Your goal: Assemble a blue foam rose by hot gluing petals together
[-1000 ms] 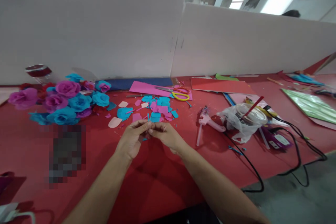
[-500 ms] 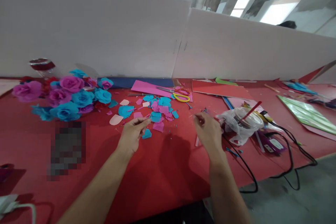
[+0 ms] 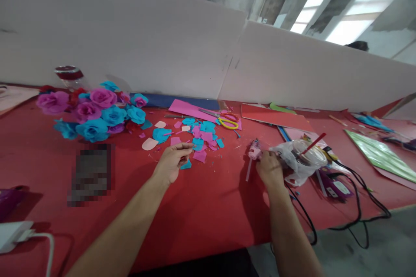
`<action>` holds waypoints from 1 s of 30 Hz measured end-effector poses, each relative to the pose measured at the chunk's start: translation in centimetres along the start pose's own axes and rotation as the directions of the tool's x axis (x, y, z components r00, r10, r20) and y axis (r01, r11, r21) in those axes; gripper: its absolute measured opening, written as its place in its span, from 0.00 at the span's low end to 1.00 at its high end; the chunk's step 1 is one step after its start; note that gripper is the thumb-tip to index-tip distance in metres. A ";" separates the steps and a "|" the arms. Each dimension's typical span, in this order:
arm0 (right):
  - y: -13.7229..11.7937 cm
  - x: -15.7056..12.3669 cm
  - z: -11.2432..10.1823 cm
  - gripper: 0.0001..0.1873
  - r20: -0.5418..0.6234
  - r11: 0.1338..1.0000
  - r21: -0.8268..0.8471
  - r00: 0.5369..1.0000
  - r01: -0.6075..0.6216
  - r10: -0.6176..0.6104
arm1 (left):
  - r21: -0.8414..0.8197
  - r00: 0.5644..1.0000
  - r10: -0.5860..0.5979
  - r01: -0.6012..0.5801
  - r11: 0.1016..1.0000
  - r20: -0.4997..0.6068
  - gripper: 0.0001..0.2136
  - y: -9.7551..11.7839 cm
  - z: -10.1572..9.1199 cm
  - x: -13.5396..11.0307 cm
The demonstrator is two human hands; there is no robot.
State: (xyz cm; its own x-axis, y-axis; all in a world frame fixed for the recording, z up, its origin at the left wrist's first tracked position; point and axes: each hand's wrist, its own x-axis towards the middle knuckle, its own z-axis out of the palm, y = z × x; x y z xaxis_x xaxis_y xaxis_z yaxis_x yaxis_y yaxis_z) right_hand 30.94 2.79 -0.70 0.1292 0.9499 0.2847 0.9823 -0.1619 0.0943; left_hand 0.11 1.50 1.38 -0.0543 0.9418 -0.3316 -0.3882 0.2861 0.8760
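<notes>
One left hand [image 3: 169, 165] keeps its grip pressed together beside many paper pieces [image 3: 199, 156]; one right hand [image 3: 271, 169] is at one glue gun [image 3: 254, 151], its grip I cannot tell.

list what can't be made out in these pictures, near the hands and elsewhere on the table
All in the head view:
Anything in the left hand: too small, screened by the hand itself.
Handle of the pink glue gun, and whether it's gripped: behind the right hand.
Dark object: pixelated.
Lower part of the round container: covered by the plastic bag.
White adapter: cut by left edge.
</notes>
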 end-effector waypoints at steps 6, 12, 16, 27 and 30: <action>0.8 0.6 1.5 0.13 -0.042 0.990 0.139 0.999 0.026 -0.021 | 0.039 1.000 0.013 -0.012 0.999 -0.023 0.08 -0.1 0.0 0.1; 0.0 0.6 0.4 0.18 -0.165 0.935 0.354 0.983 -0.023 0.086 | 0.135 0.994 0.104 -0.100 0.986 -0.023 0.07 0.1 0.5 -0.3; -2.0 0.0 -1.6 0.17 -0.211 0.842 0.538 0.961 -0.040 0.181 | 0.192 0.983 0.176 -0.165 0.967 -0.042 0.06 0.0 0.7 -0.4; -8.0 -3.8 -2.7 0.14 -0.045 0.354 0.922 0.951 0.158 -0.307 | 0.484 0.904 0.427 -0.363 0.796 -0.026 0.06 -1.7 -0.1 0.5; -8.1 -4.0 -2.2 0.13 -0.035 0.346 0.926 0.948 0.150 -0.317 | 0.559 0.892 0.452 -0.373 0.740 -0.004 0.06 -1.4 0.1 0.2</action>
State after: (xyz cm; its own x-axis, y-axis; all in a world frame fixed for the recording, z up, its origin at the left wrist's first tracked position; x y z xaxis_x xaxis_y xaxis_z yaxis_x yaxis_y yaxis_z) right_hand 22.18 -0.23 -0.54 -0.1938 0.9421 0.2735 0.4852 0.3344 -0.8079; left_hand 0.72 1.30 0.12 -0.2278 0.9687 0.0988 0.2475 -0.0405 0.9680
